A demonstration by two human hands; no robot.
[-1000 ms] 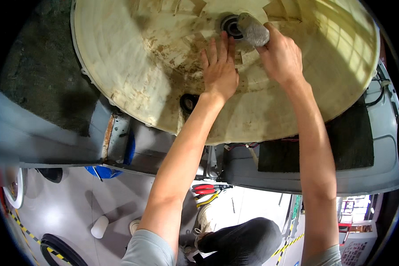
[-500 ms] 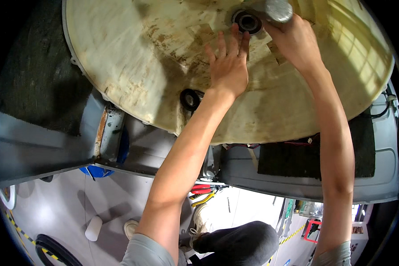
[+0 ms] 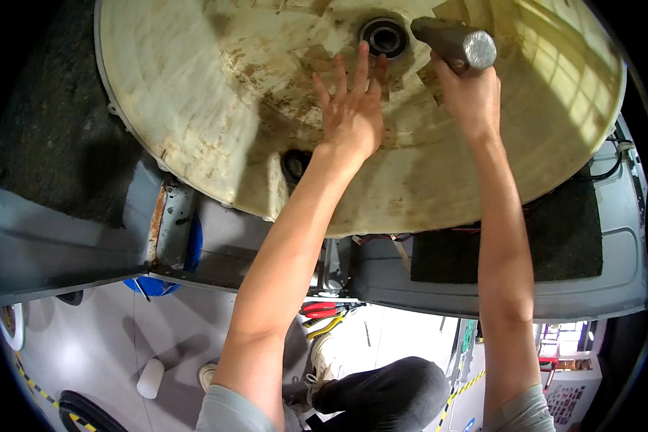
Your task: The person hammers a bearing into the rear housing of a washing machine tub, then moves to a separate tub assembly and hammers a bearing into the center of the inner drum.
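A large, stained, cream-coloured plastic tub (image 3: 410, 194) fills the upper part of the view. At its centre sits a round black bearing (image 3: 384, 39) with a dark hole in the middle. My left hand (image 3: 353, 111) lies with fingers spread on the tub, its fingertips at the bearing's lower rim. My right hand (image 3: 471, 101) is wrapped round a hammer (image 3: 450, 43), whose metal head is just right of the bearing and apart from it. The hammer's handle is mostly hidden by my hand. Lower left, a black rubber ring (image 3: 293, 165) is partly covered by my left forearm.
A grey metal cabinet (image 3: 381, 270) with dark padding (image 3: 554, 248) surrounds the tub. Red-handled pliers (image 3: 320, 309) and a yellow-handled tool (image 3: 325, 326) lie on the floor near my shoe. A white cylinder (image 3: 150, 379) stands at lower left; wires (image 3: 612, 169) run along the right edge.
The hammer head has come down and right, and now shows its face toward me. My right forearm has shifted left. The whole view has slid slightly, with my left hand still at the bearing.
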